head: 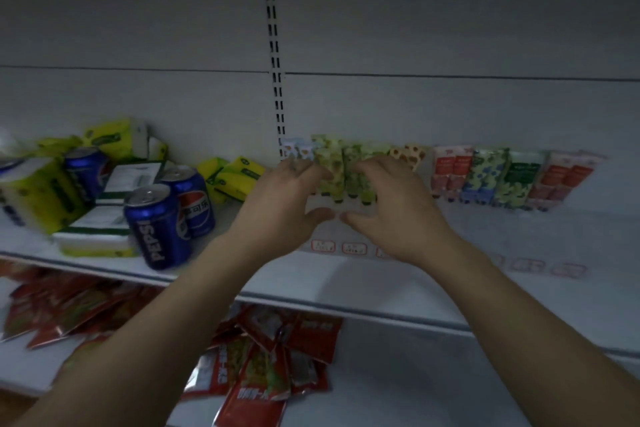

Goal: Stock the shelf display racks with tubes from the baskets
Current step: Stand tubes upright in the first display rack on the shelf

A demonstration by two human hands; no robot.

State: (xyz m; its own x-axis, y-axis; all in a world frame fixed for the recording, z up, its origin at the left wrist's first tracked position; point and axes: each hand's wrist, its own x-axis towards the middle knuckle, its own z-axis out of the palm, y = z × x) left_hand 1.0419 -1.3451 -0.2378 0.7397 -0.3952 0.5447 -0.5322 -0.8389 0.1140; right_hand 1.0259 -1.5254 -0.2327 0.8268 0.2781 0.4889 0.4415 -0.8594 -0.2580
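A clear display rack (349,246) with red price labels stands on the white shelf (346,288) against the back wall. It holds upright tubes in a row: cow-print, green (337,163), sunflower, red (450,170), blue-green and dark green ones. My left hand (280,204) and my right hand (391,208) meet over the green tubes. On each hand the fingers curl across the tubes' upper part and the thumb sits just under the caps. The lower halves of the green tubes are partly hidden by my fingers. No basket is in view.
Left on the same shelf are blue Pepsi cans (159,225), yellow tissue packs (239,177) and flat white boxes (93,236). Red snack packets (270,367) lie heaped on the shelf below. A slotted metal upright (275,80) runs up the back wall.
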